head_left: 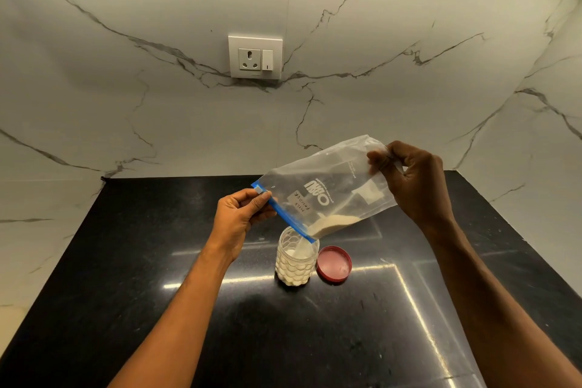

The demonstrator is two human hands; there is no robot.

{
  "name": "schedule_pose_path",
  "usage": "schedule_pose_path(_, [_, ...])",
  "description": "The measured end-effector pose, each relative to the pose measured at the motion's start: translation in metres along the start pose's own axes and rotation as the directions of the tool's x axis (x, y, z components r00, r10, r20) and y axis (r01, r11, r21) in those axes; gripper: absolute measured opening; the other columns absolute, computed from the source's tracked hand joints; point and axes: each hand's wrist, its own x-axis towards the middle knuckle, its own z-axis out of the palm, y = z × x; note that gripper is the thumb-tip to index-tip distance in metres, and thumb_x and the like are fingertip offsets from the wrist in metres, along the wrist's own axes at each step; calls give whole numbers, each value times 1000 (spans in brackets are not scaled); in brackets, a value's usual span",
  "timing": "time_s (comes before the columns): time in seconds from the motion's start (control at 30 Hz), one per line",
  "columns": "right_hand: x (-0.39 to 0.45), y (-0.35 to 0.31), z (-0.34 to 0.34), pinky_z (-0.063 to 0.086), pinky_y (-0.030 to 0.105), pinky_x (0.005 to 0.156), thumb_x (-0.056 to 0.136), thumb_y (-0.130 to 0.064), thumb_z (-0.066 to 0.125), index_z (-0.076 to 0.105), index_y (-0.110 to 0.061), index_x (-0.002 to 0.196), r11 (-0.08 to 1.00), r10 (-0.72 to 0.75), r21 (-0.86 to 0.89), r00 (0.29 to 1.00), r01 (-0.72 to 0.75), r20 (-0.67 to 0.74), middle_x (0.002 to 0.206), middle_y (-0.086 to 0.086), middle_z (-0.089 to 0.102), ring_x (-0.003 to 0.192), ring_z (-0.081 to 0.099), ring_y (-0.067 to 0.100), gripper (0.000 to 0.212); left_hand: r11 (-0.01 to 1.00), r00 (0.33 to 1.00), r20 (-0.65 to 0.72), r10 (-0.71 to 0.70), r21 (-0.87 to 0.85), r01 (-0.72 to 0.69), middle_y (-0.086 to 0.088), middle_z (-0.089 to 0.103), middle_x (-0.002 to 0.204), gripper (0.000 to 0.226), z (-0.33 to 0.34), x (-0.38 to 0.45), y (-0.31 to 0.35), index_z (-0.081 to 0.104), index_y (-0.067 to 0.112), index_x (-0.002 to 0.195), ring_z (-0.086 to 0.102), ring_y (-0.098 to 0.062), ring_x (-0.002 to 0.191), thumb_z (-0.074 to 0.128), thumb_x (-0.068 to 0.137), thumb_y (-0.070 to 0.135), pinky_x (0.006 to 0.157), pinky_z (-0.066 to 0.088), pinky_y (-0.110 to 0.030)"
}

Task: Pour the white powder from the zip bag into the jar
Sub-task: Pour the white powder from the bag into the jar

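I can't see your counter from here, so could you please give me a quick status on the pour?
Left hand pinches zip bag at its blue zip, right hand grips the raised bottom. Powder streaming into jar. Red lid beside jar, nothing blocking.

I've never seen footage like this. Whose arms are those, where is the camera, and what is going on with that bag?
No machine here: a person wears a camera on the head, looking down at their own arms. The left hand pinches the blue zip edge of a clear zip bag; the right hand lifts its far corner. White powder slides from the tilted bag into an open jar on the black counter. A red lid lies beside the jar. A wall socket sits above.
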Motion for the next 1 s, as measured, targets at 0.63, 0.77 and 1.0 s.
schedule_pose_path(0.63, [-3,-6,1,42,4,58,94,-26,63,70,-4,80,1000,-15,-1,1000,15,25,71,0,67,65,61,0,26,1000,1000,-20,1,-21,-1,-15,75,101,25,-3,0,-2,71,4,101,74,-30,94,70,79,16,78,63,-36])
schedule_pose_path(0.77, [-2,-7,1,43,5,59,94,-25,62,70,-5,82,1000,-18,7,999,18,34,73,0,68,66,61,-2,25,1000,1000,-19,0,-21,-1,-13,76,99,25,-3,-1,-2,71,4,100,74,-28,93,69,79,16,78,63,-35])
schedule_pose_path(1.0, [-2,-10,0,45,6,57,95,-26,62,70,-4,82,999,-47,3,997,47,63,73,3,69,65,62,6,26,1000,1000,-25,1,-20,-1,-14,75,100,25,-7,-2,0,72,5,100,74,-29,94,70,79,16,77,63,-35])
